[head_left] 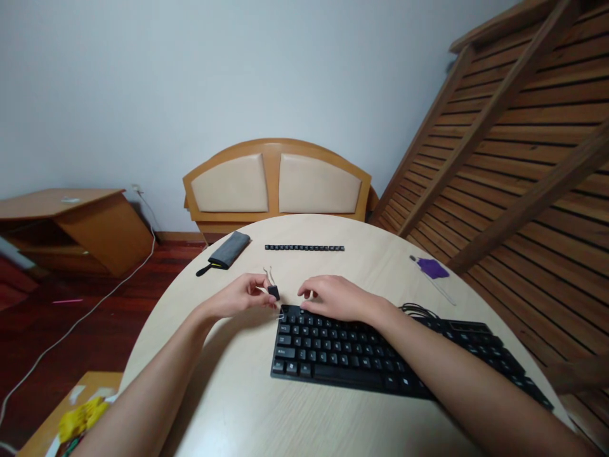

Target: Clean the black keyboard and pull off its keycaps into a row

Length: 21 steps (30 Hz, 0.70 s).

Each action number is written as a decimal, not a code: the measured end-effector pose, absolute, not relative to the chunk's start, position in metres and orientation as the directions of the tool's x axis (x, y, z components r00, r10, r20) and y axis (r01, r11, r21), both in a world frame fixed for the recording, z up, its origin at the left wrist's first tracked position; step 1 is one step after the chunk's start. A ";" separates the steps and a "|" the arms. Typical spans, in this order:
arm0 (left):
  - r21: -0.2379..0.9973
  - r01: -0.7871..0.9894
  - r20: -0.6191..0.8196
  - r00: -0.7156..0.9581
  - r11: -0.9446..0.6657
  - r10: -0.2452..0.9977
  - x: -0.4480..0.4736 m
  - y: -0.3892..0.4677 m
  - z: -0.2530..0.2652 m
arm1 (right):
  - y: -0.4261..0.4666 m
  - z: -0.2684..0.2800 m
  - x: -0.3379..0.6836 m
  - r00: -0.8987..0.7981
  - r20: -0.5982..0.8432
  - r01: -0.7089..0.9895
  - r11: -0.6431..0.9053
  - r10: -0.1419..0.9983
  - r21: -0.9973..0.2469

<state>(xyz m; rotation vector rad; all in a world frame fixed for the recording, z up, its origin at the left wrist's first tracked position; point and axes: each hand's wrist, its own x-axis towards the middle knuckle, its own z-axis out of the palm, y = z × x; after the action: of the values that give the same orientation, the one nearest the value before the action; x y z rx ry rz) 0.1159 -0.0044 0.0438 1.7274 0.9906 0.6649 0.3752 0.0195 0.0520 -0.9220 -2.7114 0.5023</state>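
My left hand (250,295) pinches a wire keycap puller (273,292) with a black middle. One pair of its wires points up and away; the other reaches down to the top-left corner of the black keyboard (333,374). My right hand (333,297) lies over the keyboard's upper left edge, fingers bent and thumb a little apart from them, with nothing visible in it. Past both hands, a straight row of black keycaps (304,248) lies on the table. My right forearm hides part of the keyboard's middle.
On the round pale table (228,393) lie a grey pouch (232,249) at the left and a purple cloth item (432,268) at the right. A coiled black cable (419,310) sits behind the keyboard. Beyond stands a wooden headboard (273,171); slatted wood (523,146) leans at the right.
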 end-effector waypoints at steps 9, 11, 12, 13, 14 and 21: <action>0.951 0.282 -0.046 0.534 -0.126 0.844 0.112 -0.001 0.039 | 0.022 0.023 0.335 -0.754 0.257 0.426 0.747 0.605 -0.510; 0.953 0.281 -0.054 0.528 -0.114 0.847 0.112 -0.001 0.038 | 0.020 0.020 0.338 -0.753 0.265 0.384 0.730 0.602 -0.566; 0.955 0.278 -0.061 0.525 -0.103 0.849 0.112 0.000 0.037 | 0.019 0.020 0.339 -0.753 0.271 0.359 0.720 0.599 -0.594; 0.957 0.275 -0.068 0.523 -0.092 0.850 0.113 -0.001 0.036 | 0.019 0.021 0.341 -0.754 0.277 0.331 0.709 0.595 -0.622; 0.958 0.272 -0.073 0.521 -0.085 0.851 0.114 -0.001 0.036 | 0.018 0.022 0.342 -0.755 0.284 0.304 0.699 0.591 -0.647; 0.908 0.364 0.020 0.457 -0.208 0.889 0.125 -0.006 0.043 | 0.015 0.023 0.342 -0.733 0.250 0.276 0.612 0.633 -0.741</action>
<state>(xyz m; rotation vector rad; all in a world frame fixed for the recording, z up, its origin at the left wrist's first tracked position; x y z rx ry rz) 0.1254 -0.0059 0.0428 1.7804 1.0705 0.7101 0.3422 0.0147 0.0234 -0.7166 -2.3415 0.9589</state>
